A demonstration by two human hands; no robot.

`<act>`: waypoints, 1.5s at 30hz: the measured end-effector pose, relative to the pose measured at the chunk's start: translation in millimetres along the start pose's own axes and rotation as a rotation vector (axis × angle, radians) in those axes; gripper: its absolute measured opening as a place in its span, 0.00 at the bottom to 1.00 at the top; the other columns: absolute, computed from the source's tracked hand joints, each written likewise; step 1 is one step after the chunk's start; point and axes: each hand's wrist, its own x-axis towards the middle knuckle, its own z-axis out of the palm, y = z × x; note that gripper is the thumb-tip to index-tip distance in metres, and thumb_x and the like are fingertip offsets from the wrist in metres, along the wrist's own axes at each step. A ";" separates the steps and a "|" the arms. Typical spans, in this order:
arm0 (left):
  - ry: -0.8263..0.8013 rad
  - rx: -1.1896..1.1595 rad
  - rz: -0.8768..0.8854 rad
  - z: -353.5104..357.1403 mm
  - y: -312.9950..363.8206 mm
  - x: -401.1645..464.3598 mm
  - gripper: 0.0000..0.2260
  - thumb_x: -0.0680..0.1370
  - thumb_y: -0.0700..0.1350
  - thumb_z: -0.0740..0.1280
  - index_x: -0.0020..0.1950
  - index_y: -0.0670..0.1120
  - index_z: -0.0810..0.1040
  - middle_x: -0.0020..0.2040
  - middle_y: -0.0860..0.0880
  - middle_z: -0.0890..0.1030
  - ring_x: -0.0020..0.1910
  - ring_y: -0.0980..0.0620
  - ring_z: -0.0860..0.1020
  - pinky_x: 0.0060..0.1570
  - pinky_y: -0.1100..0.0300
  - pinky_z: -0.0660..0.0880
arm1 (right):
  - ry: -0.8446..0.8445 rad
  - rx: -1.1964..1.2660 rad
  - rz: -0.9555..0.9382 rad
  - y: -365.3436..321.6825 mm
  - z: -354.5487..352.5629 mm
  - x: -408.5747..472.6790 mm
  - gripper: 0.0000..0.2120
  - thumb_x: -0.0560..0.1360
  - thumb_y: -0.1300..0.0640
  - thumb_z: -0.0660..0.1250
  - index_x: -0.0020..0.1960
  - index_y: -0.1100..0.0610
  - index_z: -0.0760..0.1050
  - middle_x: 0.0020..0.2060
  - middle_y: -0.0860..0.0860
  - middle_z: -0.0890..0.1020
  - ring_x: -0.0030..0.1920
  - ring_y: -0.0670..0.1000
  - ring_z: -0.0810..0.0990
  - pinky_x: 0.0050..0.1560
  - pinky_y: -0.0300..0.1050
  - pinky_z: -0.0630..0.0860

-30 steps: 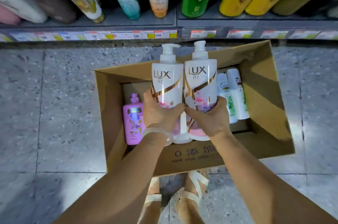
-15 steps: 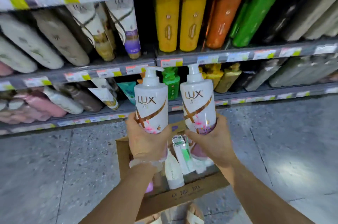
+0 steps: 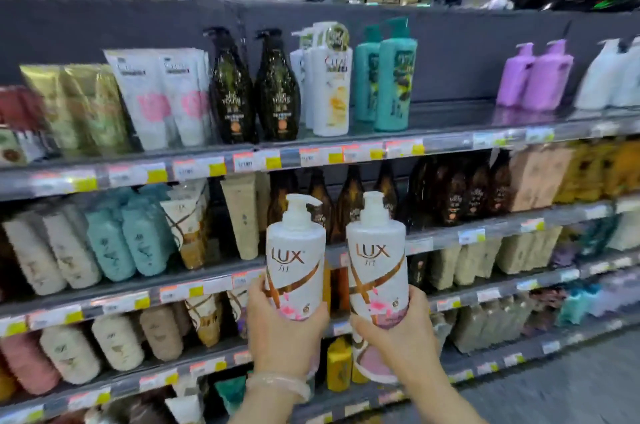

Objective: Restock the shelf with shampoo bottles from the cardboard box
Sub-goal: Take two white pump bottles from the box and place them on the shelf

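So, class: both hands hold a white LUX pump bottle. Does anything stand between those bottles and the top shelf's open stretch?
Nothing visible. The left hand and right hand hold their white LUX pump bottles in open air before the racks; the bare stretch of the grey top shelf lies open.

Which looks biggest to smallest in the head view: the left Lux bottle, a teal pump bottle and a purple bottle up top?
1. Left Lux bottle, though it is held nearest the camera.
2. Teal pump bottle.
3. Purple bottle.
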 end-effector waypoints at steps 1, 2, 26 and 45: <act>-0.001 0.000 0.008 3.1 17.7 2.7 0.35 0.55 0.44 0.79 0.55 0.57 0.63 0.45 0.57 0.75 0.43 0.56 0.76 0.42 0.63 0.69 | 0.002 0.023 -0.007 -14.2 -7.6 1.2 0.37 0.57 0.54 0.80 0.57 0.48 0.62 0.46 0.41 0.75 0.45 0.37 0.74 0.41 0.36 0.70; -0.002 0.008 0.017 7.3 34.2 4.3 0.35 0.56 0.44 0.79 0.55 0.56 0.63 0.45 0.55 0.75 0.43 0.54 0.75 0.42 0.61 0.69 | 0.004 0.037 -0.021 -25.4 -16.1 3.6 0.36 0.57 0.55 0.80 0.57 0.48 0.62 0.47 0.42 0.75 0.45 0.39 0.75 0.43 0.38 0.71; 0.038 -0.074 0.136 283.2 212.6 -78.3 0.35 0.58 0.48 0.79 0.52 0.63 0.57 0.46 0.59 0.72 0.43 0.57 0.74 0.37 0.67 0.67 | 0.013 0.084 -0.223 -95.9 -314.6 152.0 0.34 0.59 0.59 0.80 0.58 0.52 0.64 0.49 0.46 0.76 0.47 0.41 0.77 0.38 0.33 0.70; 0.030 -0.097 0.307 409.4 264.7 91.8 0.34 0.60 0.46 0.77 0.56 0.56 0.58 0.53 0.54 0.71 0.49 0.55 0.73 0.48 0.60 0.70 | 0.095 0.074 -0.366 -129.8 -308.1 363.7 0.35 0.57 0.54 0.80 0.57 0.52 0.64 0.47 0.42 0.76 0.47 0.39 0.76 0.41 0.36 0.71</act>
